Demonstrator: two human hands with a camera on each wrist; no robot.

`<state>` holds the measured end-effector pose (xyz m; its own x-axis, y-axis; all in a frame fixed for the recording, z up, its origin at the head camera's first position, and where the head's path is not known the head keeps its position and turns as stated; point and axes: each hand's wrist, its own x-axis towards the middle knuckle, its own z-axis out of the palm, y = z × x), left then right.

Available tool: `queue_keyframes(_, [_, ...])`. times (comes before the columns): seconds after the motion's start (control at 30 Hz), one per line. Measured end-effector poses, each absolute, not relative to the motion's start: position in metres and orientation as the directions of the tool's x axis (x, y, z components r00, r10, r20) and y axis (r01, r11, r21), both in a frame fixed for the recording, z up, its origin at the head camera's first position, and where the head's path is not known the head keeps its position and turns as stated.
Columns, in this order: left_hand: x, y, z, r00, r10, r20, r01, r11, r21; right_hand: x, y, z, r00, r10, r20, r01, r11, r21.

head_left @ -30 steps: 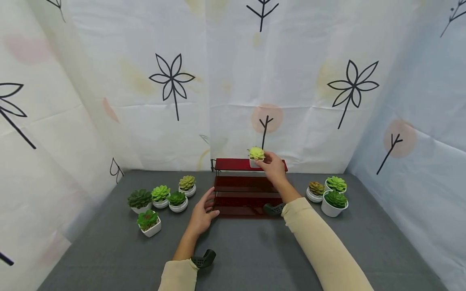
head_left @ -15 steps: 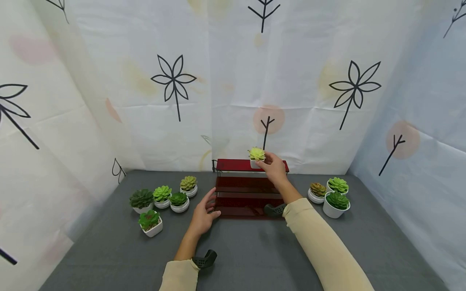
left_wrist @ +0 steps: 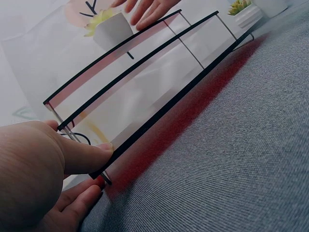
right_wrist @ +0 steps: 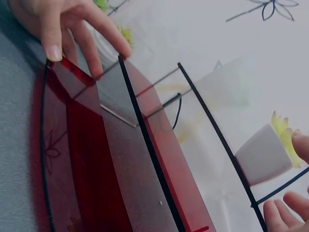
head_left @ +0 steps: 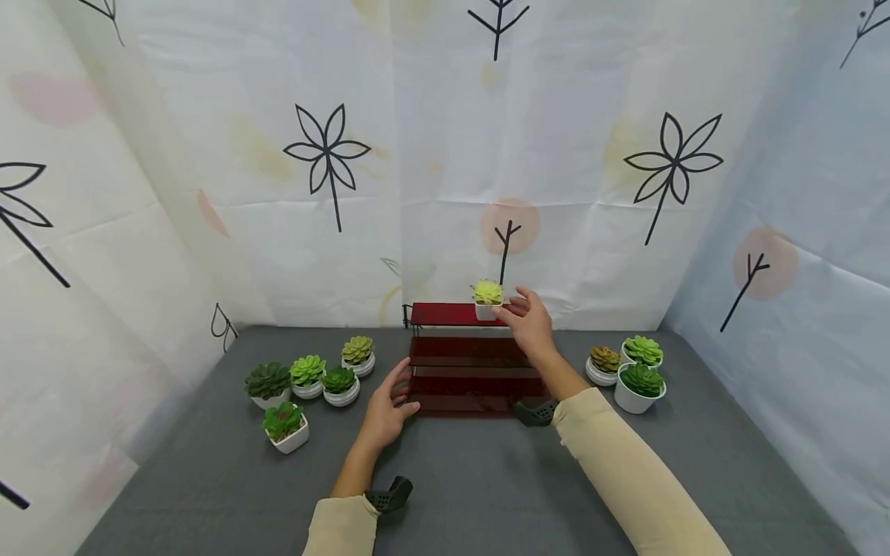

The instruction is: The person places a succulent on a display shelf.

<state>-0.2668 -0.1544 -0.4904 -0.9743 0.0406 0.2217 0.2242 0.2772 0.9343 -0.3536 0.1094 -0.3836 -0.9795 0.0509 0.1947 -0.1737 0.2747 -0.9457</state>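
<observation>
A three-tier red see-through display shelf [head_left: 469, 351] with black edges stands at the back of the table. On its top tier, right of the middle, sits a yellow-green succulent [head_left: 488, 293] in a white pot. My right hand [head_left: 532, 324] is beside that pot on its right, fingers spread and away from it; the thumb is close to the pot, and contact is hard to tell. My left hand [head_left: 385, 409] holds the shelf's left end, with the thumb [left_wrist: 91, 157] on the bottom tier's front edge and other fingers around the corner.
Several potted succulents [head_left: 306, 374] stand on the grey table [head_left: 452, 486] to the left. On the right is another group of potted succulents [head_left: 636, 386]. A patterned white cloth [head_left: 445, 154] hangs behind the shelf.
My right hand has let go of the potted succulent and drawn slightly right, its fingers spreading. The plant stays on the top tier. My left hand keeps its place at the shelf.
</observation>
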Motion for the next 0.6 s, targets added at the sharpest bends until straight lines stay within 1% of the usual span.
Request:
queue_keyframes(0.2, [-0.262, -0.154, -0.483, -0.97, 0.062, 0.234, 0.242, 0.262, 0.934, -0.337, 0.12, -0.383, -0.973, 0.069, 0.218, -0.196, 0.239, -0.951])
queue_keyframes(0.33, [-0.269, -0.157, -0.495, -0.969, 0.051, 0.243, 0.248, 0.264, 0.932, -0.324, 0.126, -0.386, -0.964, 0.065, 0.258, -0.234, 0.259, -0.937])
queue_keyframes(0.6, [-0.269, -0.155, -0.494, -0.971, 0.047, 0.234, 0.238, 0.261, 0.936, -0.298, 0.147, -0.401, -0.943, 0.069, 0.325, -0.29, 0.308, -0.906])
